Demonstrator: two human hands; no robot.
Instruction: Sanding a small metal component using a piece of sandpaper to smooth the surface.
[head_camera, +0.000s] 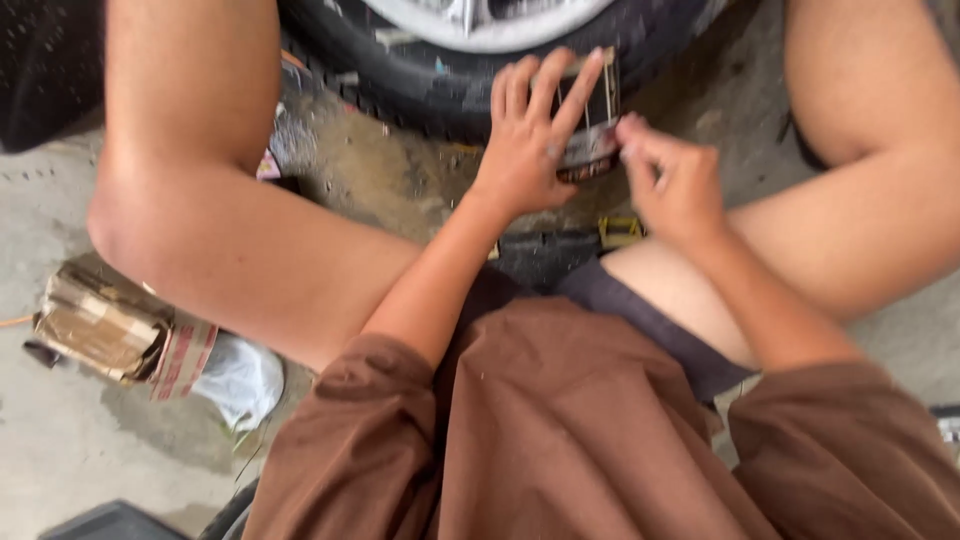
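The small flat packet (588, 115), dark with a pale border, looks light and bendable, best held by its edges. It sits against the black tyre (420, 70) above the concrete floor (60, 450). The left hand (525, 140) lies half-open, fingers spread across its face, pinning it; the right hand (675, 180) pinches its lower right corner with closed fingertips.

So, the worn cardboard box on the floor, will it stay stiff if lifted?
Probably not. The cardboard box looks crushed and frayed, so it may sag. White plastic spills from its open end, so contents might slide out. It seems unlikely to roll.
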